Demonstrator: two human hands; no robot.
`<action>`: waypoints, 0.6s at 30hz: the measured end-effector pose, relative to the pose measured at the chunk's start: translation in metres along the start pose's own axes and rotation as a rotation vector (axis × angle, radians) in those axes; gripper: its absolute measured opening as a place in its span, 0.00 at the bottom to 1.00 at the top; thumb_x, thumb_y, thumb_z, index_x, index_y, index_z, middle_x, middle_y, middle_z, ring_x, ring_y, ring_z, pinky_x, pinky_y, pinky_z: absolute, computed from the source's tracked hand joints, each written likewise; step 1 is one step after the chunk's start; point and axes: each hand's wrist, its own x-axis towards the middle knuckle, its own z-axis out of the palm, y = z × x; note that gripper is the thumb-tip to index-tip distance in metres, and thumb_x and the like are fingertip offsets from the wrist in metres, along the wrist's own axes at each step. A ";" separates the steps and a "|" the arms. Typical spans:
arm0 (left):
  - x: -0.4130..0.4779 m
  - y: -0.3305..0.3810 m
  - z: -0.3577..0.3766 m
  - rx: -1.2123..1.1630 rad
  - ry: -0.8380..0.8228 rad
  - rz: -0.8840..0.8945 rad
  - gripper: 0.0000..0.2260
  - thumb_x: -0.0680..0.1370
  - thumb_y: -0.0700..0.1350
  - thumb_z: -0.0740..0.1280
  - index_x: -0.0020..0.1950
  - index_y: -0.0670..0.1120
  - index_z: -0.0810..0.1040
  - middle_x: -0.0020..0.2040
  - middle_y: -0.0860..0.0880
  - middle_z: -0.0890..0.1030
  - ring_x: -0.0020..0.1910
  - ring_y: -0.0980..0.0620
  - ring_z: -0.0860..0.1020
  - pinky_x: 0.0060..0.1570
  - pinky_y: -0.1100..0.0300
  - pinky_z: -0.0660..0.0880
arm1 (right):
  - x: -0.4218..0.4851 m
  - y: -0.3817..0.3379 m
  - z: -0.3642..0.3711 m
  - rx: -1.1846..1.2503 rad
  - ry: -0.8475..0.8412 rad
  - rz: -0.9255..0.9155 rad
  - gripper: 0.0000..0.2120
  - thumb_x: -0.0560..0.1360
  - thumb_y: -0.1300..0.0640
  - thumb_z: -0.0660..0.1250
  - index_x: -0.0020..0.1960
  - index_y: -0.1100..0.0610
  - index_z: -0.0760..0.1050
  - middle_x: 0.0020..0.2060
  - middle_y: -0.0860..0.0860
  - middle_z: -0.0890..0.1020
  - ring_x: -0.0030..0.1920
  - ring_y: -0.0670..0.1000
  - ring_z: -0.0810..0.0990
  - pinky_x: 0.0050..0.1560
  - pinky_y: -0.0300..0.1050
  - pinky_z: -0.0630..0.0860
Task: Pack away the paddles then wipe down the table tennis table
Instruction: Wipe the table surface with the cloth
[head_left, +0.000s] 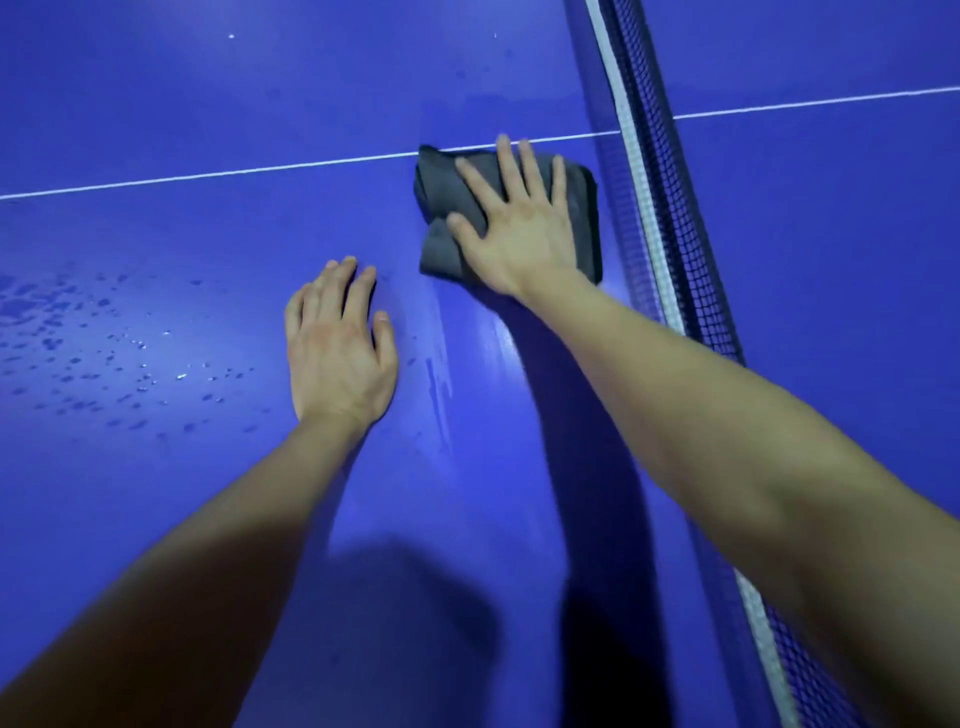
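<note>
My right hand (514, 223) presses flat, fingers spread, on a folded grey cloth (441, 182) lying on the blue table tennis table (208, 104). The cloth sits just below the white centre line (208, 176) and close to the net (649, 171). My left hand (337, 343) rests palm down on the bare table surface, fingers straight, to the lower left of the cloth. No paddles are in view.
Water droplets (104, 353) are scattered over the table's left part. A wet smear (441, 374) runs between my two arms. The net with its white top band crosses the right side from top to bottom; more blue table lies beyond it.
</note>
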 end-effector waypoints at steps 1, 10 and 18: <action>0.000 0.000 0.000 -0.003 0.010 0.004 0.21 0.85 0.48 0.59 0.78 0.44 0.73 0.79 0.45 0.71 0.80 0.44 0.66 0.78 0.43 0.61 | 0.024 -0.003 -0.002 -0.002 -0.017 0.027 0.35 0.84 0.31 0.45 0.89 0.40 0.52 0.89 0.57 0.49 0.89 0.60 0.45 0.85 0.69 0.38; 0.001 0.003 0.000 0.023 0.024 0.019 0.21 0.86 0.49 0.57 0.78 0.46 0.71 0.79 0.45 0.72 0.79 0.43 0.68 0.78 0.44 0.62 | -0.192 -0.023 0.026 0.058 0.077 -0.123 0.32 0.86 0.38 0.55 0.88 0.43 0.58 0.89 0.57 0.52 0.89 0.59 0.48 0.85 0.70 0.44; -0.040 0.021 -0.024 0.057 -0.039 0.088 0.11 0.83 0.46 0.60 0.61 0.44 0.77 0.60 0.42 0.76 0.60 0.37 0.74 0.64 0.41 0.70 | -0.402 0.036 0.017 0.007 -0.075 -0.056 0.34 0.86 0.39 0.59 0.89 0.41 0.54 0.89 0.53 0.47 0.89 0.56 0.45 0.85 0.71 0.50</action>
